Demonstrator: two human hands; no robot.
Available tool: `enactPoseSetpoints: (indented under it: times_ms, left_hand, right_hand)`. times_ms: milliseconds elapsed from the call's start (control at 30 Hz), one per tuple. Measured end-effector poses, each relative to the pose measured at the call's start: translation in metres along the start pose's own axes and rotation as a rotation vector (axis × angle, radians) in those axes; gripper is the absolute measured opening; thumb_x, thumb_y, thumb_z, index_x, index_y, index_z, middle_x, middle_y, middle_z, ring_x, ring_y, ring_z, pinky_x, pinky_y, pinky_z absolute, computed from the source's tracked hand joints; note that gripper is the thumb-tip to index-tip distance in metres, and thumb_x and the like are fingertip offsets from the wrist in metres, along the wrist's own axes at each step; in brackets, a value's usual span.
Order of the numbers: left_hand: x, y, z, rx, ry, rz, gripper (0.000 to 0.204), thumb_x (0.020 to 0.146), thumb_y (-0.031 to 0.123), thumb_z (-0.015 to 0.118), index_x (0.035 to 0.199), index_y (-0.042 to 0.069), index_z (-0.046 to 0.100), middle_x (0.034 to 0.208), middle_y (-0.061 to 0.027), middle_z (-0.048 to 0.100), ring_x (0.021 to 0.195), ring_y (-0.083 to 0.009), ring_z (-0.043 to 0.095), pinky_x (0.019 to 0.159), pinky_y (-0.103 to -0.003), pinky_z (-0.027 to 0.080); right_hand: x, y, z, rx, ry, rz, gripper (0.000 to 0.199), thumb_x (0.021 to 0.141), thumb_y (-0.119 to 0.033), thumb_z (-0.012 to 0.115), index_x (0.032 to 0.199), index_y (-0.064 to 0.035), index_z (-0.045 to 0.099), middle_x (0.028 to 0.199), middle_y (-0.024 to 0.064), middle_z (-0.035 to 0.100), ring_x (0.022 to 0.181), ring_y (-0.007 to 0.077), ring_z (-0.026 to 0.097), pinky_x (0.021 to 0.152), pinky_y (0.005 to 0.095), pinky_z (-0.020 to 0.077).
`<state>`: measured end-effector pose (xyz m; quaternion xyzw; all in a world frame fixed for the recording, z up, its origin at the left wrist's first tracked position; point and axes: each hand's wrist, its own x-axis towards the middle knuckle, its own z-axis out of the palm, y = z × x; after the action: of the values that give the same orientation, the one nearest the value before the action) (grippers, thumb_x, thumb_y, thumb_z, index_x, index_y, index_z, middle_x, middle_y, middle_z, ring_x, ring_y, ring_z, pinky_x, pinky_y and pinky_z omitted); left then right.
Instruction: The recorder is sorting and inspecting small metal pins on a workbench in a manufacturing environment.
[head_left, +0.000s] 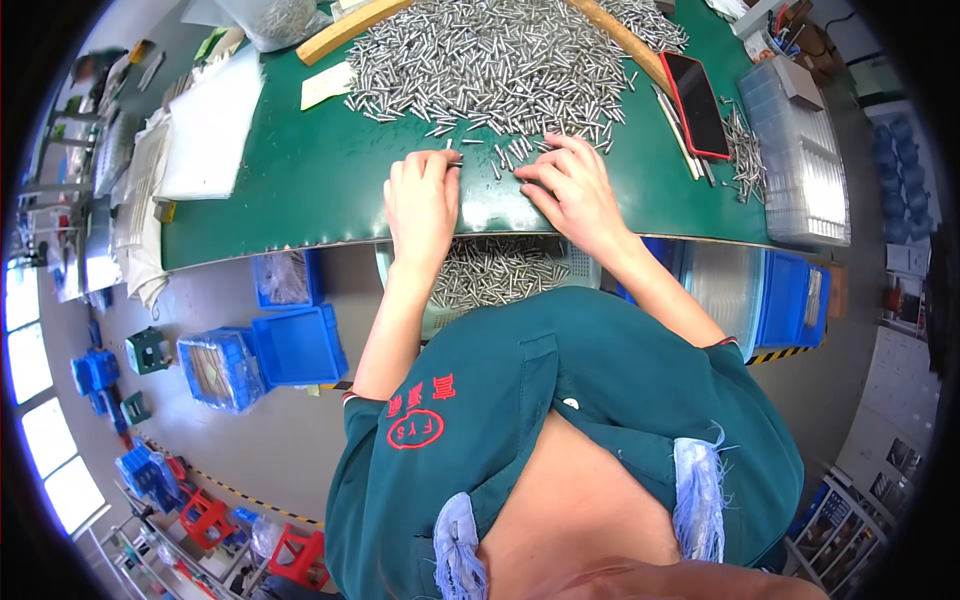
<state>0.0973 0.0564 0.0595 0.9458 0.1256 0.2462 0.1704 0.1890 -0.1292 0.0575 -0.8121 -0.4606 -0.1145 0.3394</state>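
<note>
A big heap of small silvery metal pins point(480, 70) covers the far middle of the green table point(320, 190). My left hand point(422, 205) rests near the table's front, its fingers bent together and the thumb against a small metal pin point(456, 161) at the fingertips. To its right, my right hand point(578, 195) has its fingers apart and curved, the tips beside a few loose pins point(512, 153) at the heap's near edge. Whether the right fingertips touch any pin is hard to make out.
Wooden bars point(352, 30) flank the heap. Rightward lie a red-edged phone point(696, 105), more pins point(743, 155) and clear plastic boxes point(800, 150). White sheets point(212, 125) lie at left. Below the table edge sits a basket of pins point(495, 275); blue crates point(298, 345) stand on the floor.
</note>
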Motion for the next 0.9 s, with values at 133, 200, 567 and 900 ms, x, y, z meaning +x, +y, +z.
enactPoseSetpoints:
  times_ms: [133, 200, 567, 900]
  left_hand:
    - [-0.004, 0.015, 0.001, -0.113, -0.086, 0.088, 0.02, 0.078, 0.022, 0.07, 0.094, 0.012, 0.064, 0.088, -0.0026, 0.061, 0.086, -0.0234, 0.055, 0.074, -0.037, 0.04]
    - [-0.001, 0.024, 0.005, -0.082, -0.084, 0.098, 0.022, 0.076, 0.025, 0.072, 0.093, 0.012, 0.064, 0.086, -0.0022, 0.06, 0.085, -0.0224, 0.055, 0.072, -0.036, 0.039]
    - [0.015, 0.009, 0.005, -0.165, -0.047, 0.087, 0.008, 0.08, 0.016, 0.064, 0.084, 0.01, 0.06, 0.085, -0.0038, 0.058, 0.082, -0.0237, 0.054, 0.072, -0.038, 0.038]
    - [-0.005, 0.012, -0.008, -0.081, -0.166, 0.129, 0.015, 0.078, 0.023, 0.069, 0.086, 0.011, 0.063, 0.084, -0.0045, 0.059, 0.083, -0.0242, 0.055, 0.071, -0.039, 0.04]
  right_hand:
    - [0.001, 0.0, 0.0, 0.006, 0.001, -0.026, 0.015, 0.075, -0.014, 0.07, 0.09, -0.0119, 0.066, 0.089, 0.0026, 0.058, 0.109, 0.0259, 0.052, 0.098, 0.0455, 0.036]
    - [0.002, 0.0, 0.001, 0.017, 0.002, -0.026, 0.016, 0.075, -0.014, 0.07, 0.09, -0.0114, 0.066, 0.089, 0.0026, 0.058, 0.109, 0.0259, 0.052, 0.098, 0.045, 0.0362]
    - [-0.001, -0.001, -0.002, 0.006, -0.008, -0.014, 0.019, 0.077, -0.015, 0.07, 0.094, -0.0115, 0.067, 0.09, 0.0024, 0.058, 0.11, 0.0273, 0.052, 0.094, 0.0414, 0.0398]
    - [-0.002, -0.001, 0.0, 0.026, 0.015, -0.016, 0.015, 0.076, -0.014, 0.07, 0.09, -0.0106, 0.066, 0.09, 0.0031, 0.058, 0.109, 0.026, 0.052, 0.095, 0.0416, 0.0391]
